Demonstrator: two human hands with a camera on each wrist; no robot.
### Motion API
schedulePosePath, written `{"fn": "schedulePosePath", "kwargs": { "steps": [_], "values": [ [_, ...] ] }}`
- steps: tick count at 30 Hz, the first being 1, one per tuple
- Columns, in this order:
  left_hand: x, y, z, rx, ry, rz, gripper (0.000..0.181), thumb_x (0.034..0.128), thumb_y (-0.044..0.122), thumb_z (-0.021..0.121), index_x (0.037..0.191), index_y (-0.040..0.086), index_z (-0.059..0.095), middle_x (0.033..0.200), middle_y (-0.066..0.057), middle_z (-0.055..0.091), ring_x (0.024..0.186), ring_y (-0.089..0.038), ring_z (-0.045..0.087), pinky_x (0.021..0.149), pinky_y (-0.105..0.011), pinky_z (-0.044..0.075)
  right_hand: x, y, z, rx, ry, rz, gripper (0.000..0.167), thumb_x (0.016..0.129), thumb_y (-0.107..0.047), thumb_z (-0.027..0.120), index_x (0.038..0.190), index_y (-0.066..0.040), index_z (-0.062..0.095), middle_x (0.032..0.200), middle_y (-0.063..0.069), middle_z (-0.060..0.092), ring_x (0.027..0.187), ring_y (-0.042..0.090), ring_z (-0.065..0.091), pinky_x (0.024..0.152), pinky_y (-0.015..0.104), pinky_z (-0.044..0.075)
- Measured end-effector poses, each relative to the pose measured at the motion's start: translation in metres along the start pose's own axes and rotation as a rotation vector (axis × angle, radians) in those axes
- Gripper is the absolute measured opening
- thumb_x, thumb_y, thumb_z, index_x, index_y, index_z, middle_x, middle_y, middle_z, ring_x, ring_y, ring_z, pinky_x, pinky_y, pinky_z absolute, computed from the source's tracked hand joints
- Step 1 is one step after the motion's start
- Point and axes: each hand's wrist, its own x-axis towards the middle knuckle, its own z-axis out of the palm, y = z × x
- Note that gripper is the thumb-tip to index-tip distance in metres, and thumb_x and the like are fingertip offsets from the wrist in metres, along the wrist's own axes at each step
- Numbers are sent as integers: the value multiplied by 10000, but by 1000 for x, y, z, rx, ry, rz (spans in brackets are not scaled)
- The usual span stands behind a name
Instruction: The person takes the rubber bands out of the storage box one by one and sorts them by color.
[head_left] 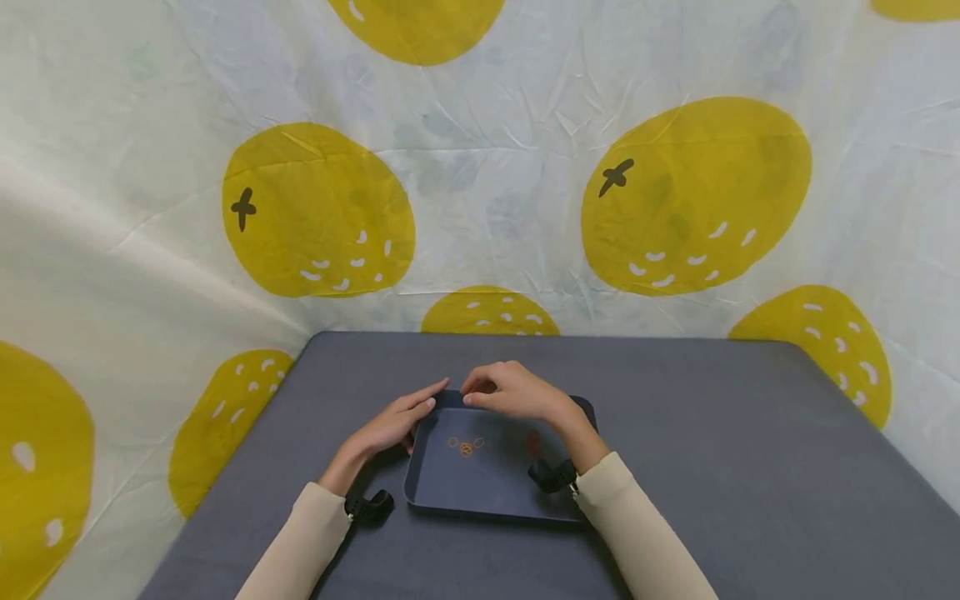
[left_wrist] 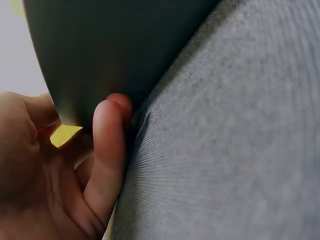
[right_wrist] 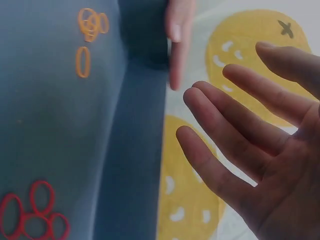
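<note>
A dark blue-grey rectangular tray [head_left: 491, 487] lies on the table. My left hand [head_left: 390, 427] grips its far left corner, thumb at the rim; in the left wrist view the fingers [left_wrist: 107, 145] press low against the tray's outer wall [left_wrist: 115, 50]. Over the far rim hovers my right hand [head_left: 517, 390], its fingers loosely bent and apart, with nothing in them, as the right wrist view confirms. Several orange rubber bands [right_wrist: 83, 62] sit inside the tray toward the left, some overlapping. A cluster of red rubber bands [right_wrist: 42, 197] lies further right, partly behind my right wrist in the head view.
The grey cloth-covered table [head_left: 735, 467] spreads around the tray on all sides. Behind it hangs a white curtain [head_left: 495, 183] printed with yellow fruit shapes. Black wrist cameras [head_left: 369, 508] are strapped at both sleeve cuffs, the right one above the tray.
</note>
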Motion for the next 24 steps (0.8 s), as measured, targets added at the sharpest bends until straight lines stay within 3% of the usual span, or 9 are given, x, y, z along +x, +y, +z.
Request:
{"fn": "schedulePosePath", "kwargs": {
  "steps": [5,11,17,24],
  "values": [
    [1,-1,1,-38,-22,0,516,1142,332,373,1646,338,267,1648,-231,330,605,-187,576,552,-368,583,5,4,7,-40,-10,21,239,1036,-236,636,1203,-105,748,1137,27,768,959,132,709,829,308,585],
    [3,2,3,-61,-31,9,515,1139,350,380,1643,338,276,1579,-248,416,630,-176,582,561,-340,577,7,13,12,-60,-34,53,247,1024,-198,646,1187,-47,754,1104,62,775,920,160,713,799,325,590],
    [2,3,2,-67,-36,30,506,1145,310,367,1645,303,292,1662,-210,321,682,-187,605,545,-335,579,10,16,19,-75,-79,86,200,990,-163,691,1130,-54,784,1043,36,787,890,127,712,788,303,591],
    [-2,3,1,-55,-30,28,503,1143,333,364,1642,313,303,1680,-186,291,800,-214,677,541,-379,600,11,20,29,-75,-115,117,111,922,-87,749,1015,-86,808,900,7,792,736,78,669,682,267,556]
  ]
}}
